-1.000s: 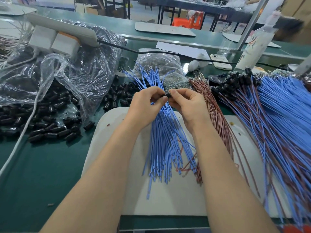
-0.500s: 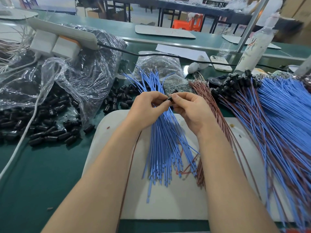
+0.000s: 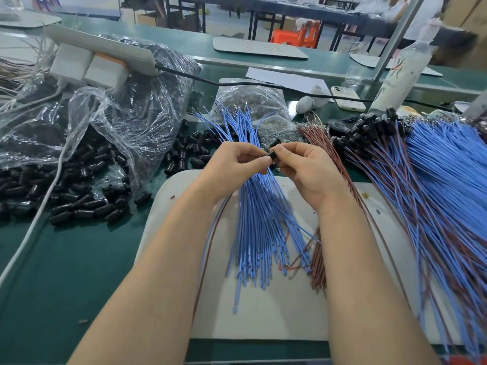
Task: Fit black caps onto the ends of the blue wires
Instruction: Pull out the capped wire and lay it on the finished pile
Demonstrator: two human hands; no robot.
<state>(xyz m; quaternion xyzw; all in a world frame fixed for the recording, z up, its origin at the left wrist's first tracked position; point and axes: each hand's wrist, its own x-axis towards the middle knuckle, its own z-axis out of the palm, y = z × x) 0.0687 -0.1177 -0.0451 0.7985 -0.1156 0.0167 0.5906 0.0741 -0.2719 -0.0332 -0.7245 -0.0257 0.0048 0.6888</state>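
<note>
Since a second ago both hands have been easing down and toward the person, and a blue-and-brown wire pair (image 3: 208, 248) is now trailing out from under the left wrist where none was showing before. The right hand (image 3: 308, 172) is pinching a black cap (image 3: 272, 154) between thumb and forefinger, the other fingers curled beneath. The left hand (image 3: 232, 169) is meeting it tip to tip, thumb and forefinger closing on the end of that wire pair right at the cap's left end; whether the wire is seated inside the cap cannot be told.

Both hands are hovering over a fanned bundle of uncapped blue wires (image 3: 258, 219), which is lying on a white board (image 3: 263, 312) with its far ends reaching past the board's edge. Just beside the bundle, under the right forearm, a sheaf of brown wires (image 3: 316, 264) is lying. Farther right, a large heap of capped wires (image 3: 434, 180) is spreading out, its black ends (image 3: 369, 127) clustering at the far side.

To the left, loose black caps (image 3: 79, 204) are spilling across the green table (image 3: 52, 272) from a crumpled clear plastic bag (image 3: 126, 122). A white power strip (image 3: 105, 48) is resting on top of that bag. Beyond the hands a smaller bag of clear parts (image 3: 250, 101), a phone (image 3: 346, 98) and a white bottle (image 3: 400, 72) are standing.
</note>
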